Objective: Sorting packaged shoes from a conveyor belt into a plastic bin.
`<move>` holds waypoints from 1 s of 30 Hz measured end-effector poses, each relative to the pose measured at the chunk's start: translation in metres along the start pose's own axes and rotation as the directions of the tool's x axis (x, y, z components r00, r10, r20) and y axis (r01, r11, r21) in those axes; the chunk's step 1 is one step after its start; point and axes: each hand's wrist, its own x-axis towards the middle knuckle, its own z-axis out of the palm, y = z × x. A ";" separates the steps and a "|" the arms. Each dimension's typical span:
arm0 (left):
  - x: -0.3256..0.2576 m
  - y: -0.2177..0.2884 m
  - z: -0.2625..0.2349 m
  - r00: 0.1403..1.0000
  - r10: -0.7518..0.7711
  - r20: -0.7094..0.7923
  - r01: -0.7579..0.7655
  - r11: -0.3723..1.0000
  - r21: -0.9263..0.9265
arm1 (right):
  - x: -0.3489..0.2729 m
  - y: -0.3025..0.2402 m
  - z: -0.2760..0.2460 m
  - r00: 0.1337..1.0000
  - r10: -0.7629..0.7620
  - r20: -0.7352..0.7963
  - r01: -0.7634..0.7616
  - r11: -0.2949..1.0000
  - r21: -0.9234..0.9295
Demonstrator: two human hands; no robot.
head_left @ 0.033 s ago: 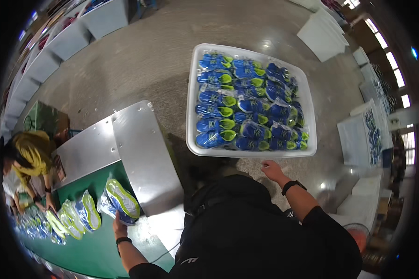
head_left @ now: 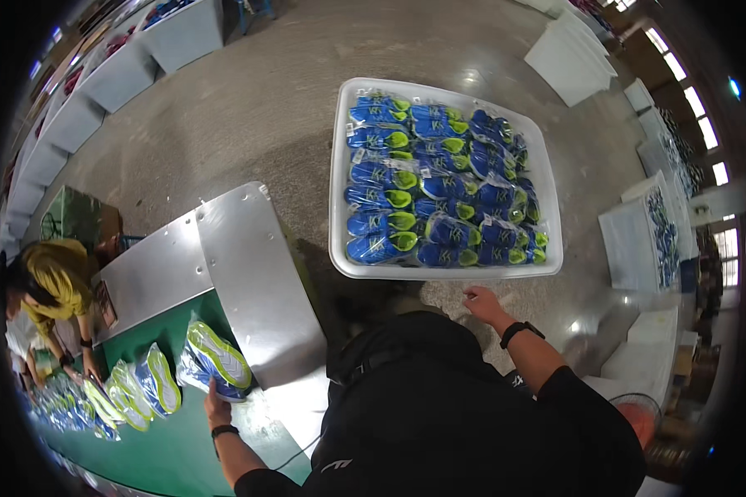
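My left hand [head_left: 216,406] is on the left, closed at the heel end of a pair of sneakers [head_left: 215,358] in a clear plastic bag. The shoes lie on a green conveyor belt [head_left: 195,443], with a white and lime-yellow sole facing up and blue uppers partly showing below. Some fingers are hidden by the bag and shoes. My right hand [head_left: 486,306] hangs over the floor, just off the near edge of a white tub [head_left: 448,274]; its fingers are curled, with nothing visible in them. Rows of bagged blue sneakers [head_left: 443,184] with lime linings fill the tub.
More bagged sneakers [head_left: 159,381] lie along the belt to the left, where a person in a yellow top [head_left: 62,273] reaches over them. A metal table end [head_left: 261,269] stands between the belt and the tub. White bins [head_left: 124,73] line the far left; others [head_left: 638,240] stand right.
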 end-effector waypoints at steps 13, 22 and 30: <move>-0.114 0.002 0.111 0.322 0.835 -0.446 -0.397 0.547 0.737 | 0.022 -0.034 0.010 0.962 -0.062 0.266 0.026 0.991 0.135; -0.110 -0.004 0.139 0.943 0.011 -0.331 -0.161 0.888 -0.431 | 0.045 -0.035 0.013 0.901 -0.057 0.431 -0.049 0.971 0.233; -0.075 0.022 0.152 0.938 0.087 -0.335 -0.199 0.927 -0.317 | 0.068 -0.034 0.011 0.882 -0.078 0.464 -0.032 0.974 0.224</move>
